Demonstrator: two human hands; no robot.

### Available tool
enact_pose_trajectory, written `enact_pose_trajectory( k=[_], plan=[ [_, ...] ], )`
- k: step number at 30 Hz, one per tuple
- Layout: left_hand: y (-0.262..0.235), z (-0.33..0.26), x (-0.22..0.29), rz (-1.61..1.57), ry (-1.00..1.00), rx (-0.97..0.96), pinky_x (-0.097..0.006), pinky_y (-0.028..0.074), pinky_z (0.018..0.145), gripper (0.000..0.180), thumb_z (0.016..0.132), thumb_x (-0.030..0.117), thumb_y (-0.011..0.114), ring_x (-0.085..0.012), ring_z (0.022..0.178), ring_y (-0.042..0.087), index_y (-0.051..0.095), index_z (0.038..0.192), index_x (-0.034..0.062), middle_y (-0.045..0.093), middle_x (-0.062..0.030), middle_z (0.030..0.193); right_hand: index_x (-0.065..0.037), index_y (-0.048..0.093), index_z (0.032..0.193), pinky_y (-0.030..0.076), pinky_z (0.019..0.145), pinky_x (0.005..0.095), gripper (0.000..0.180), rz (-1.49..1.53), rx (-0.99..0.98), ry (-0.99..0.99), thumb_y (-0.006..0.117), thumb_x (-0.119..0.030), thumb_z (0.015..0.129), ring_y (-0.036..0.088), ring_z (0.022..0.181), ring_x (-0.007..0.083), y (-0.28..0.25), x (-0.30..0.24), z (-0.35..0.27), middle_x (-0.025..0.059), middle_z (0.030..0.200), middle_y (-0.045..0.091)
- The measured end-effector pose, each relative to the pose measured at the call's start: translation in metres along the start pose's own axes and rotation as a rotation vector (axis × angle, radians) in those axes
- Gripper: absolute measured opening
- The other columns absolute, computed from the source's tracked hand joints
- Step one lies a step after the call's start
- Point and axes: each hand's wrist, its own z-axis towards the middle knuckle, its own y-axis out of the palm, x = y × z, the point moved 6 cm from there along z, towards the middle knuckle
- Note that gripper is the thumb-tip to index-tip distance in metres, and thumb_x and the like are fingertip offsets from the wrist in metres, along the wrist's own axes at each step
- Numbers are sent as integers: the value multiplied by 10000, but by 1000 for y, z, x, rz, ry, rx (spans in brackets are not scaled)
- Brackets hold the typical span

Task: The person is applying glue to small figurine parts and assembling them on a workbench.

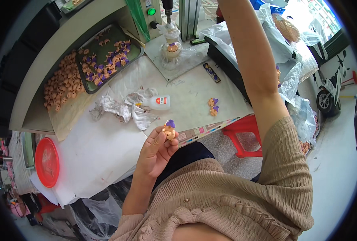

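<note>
Between the fingertips of my left hand [154, 154] is a small flesh-coloured toy figure [169, 133] with a purple top, held upright above the table's near edge. My right arm [253, 56] reaches up past the top edge of the picture, so its hand is out of sight. Under the spindle of a press machine [168, 14], a similar purple-and-flesh piece sits in a clear, plastic-wrapped fixture [171, 50] on a metal plate. A couple of toy figures [213, 107] with purple tops lie on the table to the right.
At the back left, a dark tray [106, 56] holds many small parts beside a heap of flesh-coloured pieces [64, 82]. A white bottle [159, 102] lies on crumpled cloth [122, 106]. There is a black crate [226, 66] at right, a red stool [243, 136] and a round red tub [47, 162].
</note>
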Motion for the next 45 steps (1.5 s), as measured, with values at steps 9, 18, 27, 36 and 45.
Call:
enact_pose_trajectory(
  k=[9,18,27,36,45],
  plan=[
    [-18,-17,35,2,74,73,-292,573,774,266,934,138,587,-176,871,663,535,1177,43,634,-137,1055,-20,701,963,501,757,299,189,-349,-265,274,668,-162,841,668,816,211,-17,-13,-112,115,923,708],
    [5,-2,21,113,68,55,-294,557,765,322,942,215,582,-175,873,624,536,1219,57,627,-117,1063,-131,668,1050,476,851,433,317,-458,-575,322,573,2,779,542,999,352,51,65,-271,123,1113,597],
    [-28,-12,22,67,166,101,-311,554,819,324,956,196,559,-189,949,608,528,1251,66,611,-110,1139,-97,673,1094,493,852,349,288,-595,-115,301,603,11,837,601,991,309,-154,16,-231,145,1111,611],
    [-4,8,62,215,211,57,-291,549,864,307,948,108,548,-185,992,633,534,1250,54,615,-88,1144,1,614,1155,481,878,364,297,-1021,-457,816,554,-26,865,608,1003,364,-310,43,-294,206,1139,616],
    [59,111,104,591,163,68,-235,499,769,247,896,151,648,-115,890,628,611,1130,84,653,-19,1028,13,655,1070,508,782,319,213,-616,-345,647,564,-28,882,653,908,244,-221,-19,-246,175,1069,654]
  ],
)
